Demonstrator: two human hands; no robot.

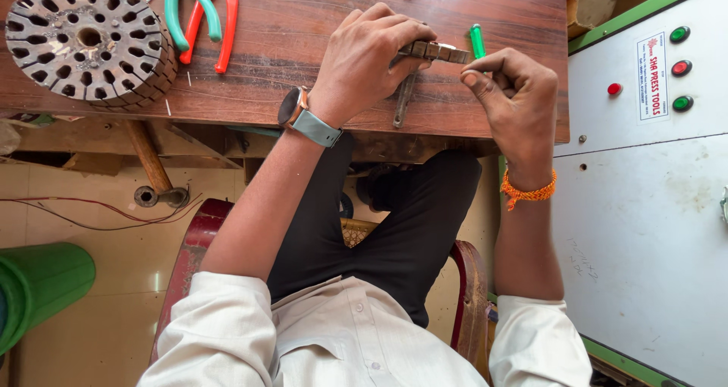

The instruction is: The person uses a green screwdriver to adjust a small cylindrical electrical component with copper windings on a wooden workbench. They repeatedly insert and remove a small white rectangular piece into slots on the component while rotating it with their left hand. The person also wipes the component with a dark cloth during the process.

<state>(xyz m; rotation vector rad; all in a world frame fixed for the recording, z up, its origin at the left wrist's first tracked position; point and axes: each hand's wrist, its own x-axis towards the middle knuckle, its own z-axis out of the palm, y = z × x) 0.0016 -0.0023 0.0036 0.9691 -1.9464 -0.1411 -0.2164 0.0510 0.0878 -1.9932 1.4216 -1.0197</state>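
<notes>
A dark wooden workbench (pixel 288 61) runs across the top of the view, above a pale tiled floor. At the far left on the floor stands a green bin (pixel 38 288); its inside cannot be seen, so what it holds cannot be told. On the bench's left end lies a round slotted metal disc stack (pixel 89 38), and just beside it two pairs of pliers: one green-handled (pixel 189 11), one red-handled (pixel 224 26).

Further right, the left hand (pixel 368 61), with a wristwatch (pixel 303 117) on its wrist, curls its fingers over a small flat metal block (pixel 436 51) and pinches it against the thumb, just above the bench top. A dark metal strip (pixel 403 99) lies on the wood under that hand. The right hand (pixel 516 91), wearing an orange thread bracelet (pixel 528 192), has its fingers bent and pressed together at the block's free end; a green-tipped tool (pixel 476 41) pokes out just beyond, and whether the hand grips it cannot be told.

The block is held by its end only, near the bench edge; a slackened pinch could let it drop to the lap or floor.

At the right stands a white control cabinet (pixel 644 205) with coloured buttons.
</notes>
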